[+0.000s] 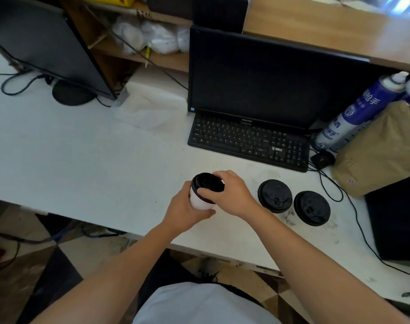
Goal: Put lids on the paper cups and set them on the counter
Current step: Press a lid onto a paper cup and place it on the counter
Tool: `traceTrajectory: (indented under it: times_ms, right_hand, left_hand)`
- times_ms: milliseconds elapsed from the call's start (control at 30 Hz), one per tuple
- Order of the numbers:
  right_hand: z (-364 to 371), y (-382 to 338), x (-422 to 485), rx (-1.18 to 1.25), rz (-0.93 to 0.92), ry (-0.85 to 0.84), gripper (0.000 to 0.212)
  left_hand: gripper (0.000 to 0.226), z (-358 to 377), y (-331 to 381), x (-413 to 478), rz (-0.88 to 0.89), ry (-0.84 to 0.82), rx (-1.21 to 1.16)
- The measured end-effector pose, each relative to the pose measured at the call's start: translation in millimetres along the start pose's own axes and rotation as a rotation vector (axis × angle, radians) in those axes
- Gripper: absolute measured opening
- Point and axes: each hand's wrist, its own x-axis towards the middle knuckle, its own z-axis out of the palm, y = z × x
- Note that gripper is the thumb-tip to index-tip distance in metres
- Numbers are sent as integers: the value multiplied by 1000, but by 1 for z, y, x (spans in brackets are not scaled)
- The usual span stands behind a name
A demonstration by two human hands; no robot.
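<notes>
White counter (82, 160): left hand (184, 212) grips paper cup (197, 202), right hand (235, 193) pinches black lid (207, 183) on its rim.

Pictured from above: bare forearms (133, 260), uncovered from the fingers (219, 175) of the left hand (187, 211) and right hand (232, 195) back to the edge of view. Well behind the fingers, at lower centre, a plain pale grey-white top (199, 305). Between top and fingers, a patch of dark trousers (162, 274), partly hidden by the forearms.
</notes>
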Motion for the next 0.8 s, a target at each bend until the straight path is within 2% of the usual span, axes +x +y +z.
traceTrajectory:
  times_ms: [467, 800]
  right_hand:
    - [-12, 6, -22, -91, -67, -21, 53]
    - [-16, -7, -23, -158, 13, -14, 56]
  left_hand:
    - [67, 11, 16, -35, 85, 120, 75]
    - [73, 16, 21, -41, 102, 158, 109]
